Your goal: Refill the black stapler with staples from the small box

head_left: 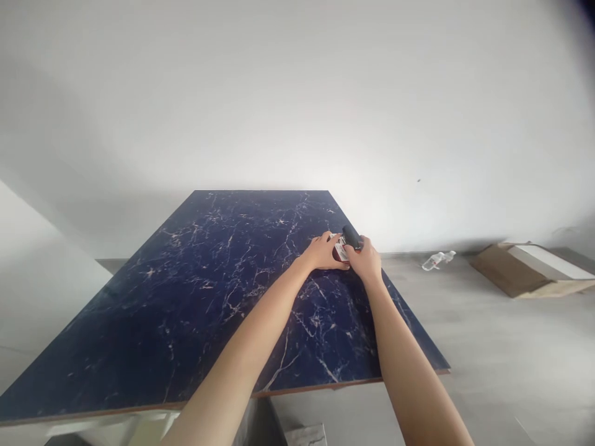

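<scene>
Near the right edge of the blue marbled tabletop, both of my hands meet around small things. My left hand has its fingers curved round a small dark-red item with a white printed label; its exact kind does not show. A short black cylinder sits right against it, and my right hand grips that cylinder from the right. Fingers of both hands partly cover these pieces, so I cannot tell whether the two are joined.
A pale wall stands behind the table. On the grey floor to the right lie clear plastic bottles and an open cardboard box. Under the table's front edge, a grey marbled piece shows.
</scene>
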`<state>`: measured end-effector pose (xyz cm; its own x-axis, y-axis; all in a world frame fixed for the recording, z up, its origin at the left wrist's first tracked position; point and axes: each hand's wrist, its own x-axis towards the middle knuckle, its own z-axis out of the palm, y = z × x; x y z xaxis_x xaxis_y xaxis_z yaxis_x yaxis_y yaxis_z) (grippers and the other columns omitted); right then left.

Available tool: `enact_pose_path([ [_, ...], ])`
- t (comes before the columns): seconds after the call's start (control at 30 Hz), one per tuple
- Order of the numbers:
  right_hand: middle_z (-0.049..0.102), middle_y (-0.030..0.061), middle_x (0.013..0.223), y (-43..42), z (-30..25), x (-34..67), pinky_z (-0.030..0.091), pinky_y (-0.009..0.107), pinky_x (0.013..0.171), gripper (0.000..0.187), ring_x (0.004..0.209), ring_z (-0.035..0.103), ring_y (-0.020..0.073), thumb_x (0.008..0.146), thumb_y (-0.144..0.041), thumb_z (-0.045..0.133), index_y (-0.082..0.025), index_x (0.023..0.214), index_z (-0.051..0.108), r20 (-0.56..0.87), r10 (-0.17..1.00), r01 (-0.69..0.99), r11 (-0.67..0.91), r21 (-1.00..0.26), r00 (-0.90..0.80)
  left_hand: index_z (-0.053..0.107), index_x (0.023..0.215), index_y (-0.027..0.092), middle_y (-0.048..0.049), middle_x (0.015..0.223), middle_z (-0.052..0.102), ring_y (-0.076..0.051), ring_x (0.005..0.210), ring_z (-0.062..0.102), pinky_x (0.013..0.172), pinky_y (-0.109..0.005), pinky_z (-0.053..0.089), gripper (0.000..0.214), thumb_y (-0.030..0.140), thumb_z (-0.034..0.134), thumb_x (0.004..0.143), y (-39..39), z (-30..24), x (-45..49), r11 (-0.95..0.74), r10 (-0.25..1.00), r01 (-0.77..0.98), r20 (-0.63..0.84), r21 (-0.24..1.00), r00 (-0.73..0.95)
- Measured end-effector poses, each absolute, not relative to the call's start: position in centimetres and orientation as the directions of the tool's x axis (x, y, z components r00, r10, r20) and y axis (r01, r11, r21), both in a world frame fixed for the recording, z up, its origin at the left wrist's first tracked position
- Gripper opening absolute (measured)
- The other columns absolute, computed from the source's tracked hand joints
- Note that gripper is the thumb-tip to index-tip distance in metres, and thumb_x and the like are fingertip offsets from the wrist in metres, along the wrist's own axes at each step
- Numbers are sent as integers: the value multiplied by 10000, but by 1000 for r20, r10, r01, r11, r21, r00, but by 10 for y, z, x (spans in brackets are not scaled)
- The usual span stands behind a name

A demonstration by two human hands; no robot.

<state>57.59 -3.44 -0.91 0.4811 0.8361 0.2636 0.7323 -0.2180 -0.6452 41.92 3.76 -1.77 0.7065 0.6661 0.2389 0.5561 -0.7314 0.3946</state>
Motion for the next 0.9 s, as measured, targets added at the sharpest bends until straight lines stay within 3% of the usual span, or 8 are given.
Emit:
enact_pose_path([
  [0.13, 671, 155, 1230, -31, -12, 578, 470, 450, 968, 573, 1107, 632, 329, 843, -389, 558, -167, 1371, 529, 316, 814, 734, -187, -653, 488, 216, 1609, 240, -181, 1608, 274, -417, 1463, 335, 1198, -524, 282, 1143, 760, 657, 691, 39, -15, 428, -745, 645, 534, 227, 400, 730],
  [0.3, 641, 155, 1269, -29, -13, 570, 454, 458, 994, 585, 1147, 597, 329, 833, -458, 577, -198, 1357, 557, 344, 801, 690, -115, -715, 490, 113, 1634, 281, -167, 1694, 41, -443, 1541, 115, 1203, -613, 217, 1181, 800, 630, 708, 38, -10, 421, -706, 652, 535, 130, 464, 747],
  [0.43, 633, 163, 1269, -31, -12, 574, 414, 458, 1048, 576, 1192, 571, 313, 864, -492, 543, -185, 1350, 577, 381, 750, 623, -53, -780, 541, 100, 1634, 298, -121, 1705, -16, -402, 1559, 45, 1215, -622, 187, 1072, 809, 540, 800, 32, -9, 414, -685, 659, 494, 168, 535, 733],
  [0.57, 642, 150, 1229, -38, -4, 571, 411, 442, 1036, 520, 1147, 570, 287, 895, -479, 514, -169, 1304, 599, 485, 654, 620, 31, -784, 581, 223, 1608, 276, -112, 1692, 146, -341, 1561, 130, 1243, -554, 177, 846, 743, 406, 927, 19, -9, 394, -699, 677, 462, 298, 546, 673],
  [0.77, 636, 136, 1210, -52, 10, 552, 371, 449, 1038, 397, 1151, 526, 292, 942, -407, 466, -175, 1227, 617, 730, 519, 810, 116, -576, 445, 472, 1463, 246, -93, 1510, 492, -271, 1417, 413, 1186, -444, 311, 547, 546, 386, 1013, 9, -2, 324, -735, 677, 479, 478, 480, 560],
  [0.83, 637, 137, 1206, -55, 13, 545, 360, 452, 1043, 377, 1147, 528, 296, 951, -392, 450, -175, 1205, 623, 751, 532, 850, 103, -516, 391, 603, 1293, 233, -82, 1325, 626, -243, 1264, 533, 1110, -394, 380, 435, 485, 382, 1016, 9, 1, 292, -724, 689, 517, 492, 456, 532],
  [0.9, 644, 135, 1191, -56, 15, 541, 353, 447, 1053, 367, 1144, 537, 292, 962, -383, 436, -171, 1193, 627, 760, 540, 873, 91, -479, 361, 679, 964, 221, -55, 1022, 697, -202, 1015, 611, 980, -326, 437, 376, 432, 371, 1008, 11, 4, 257, -691, 719, 587, 488, 422, 496],
])
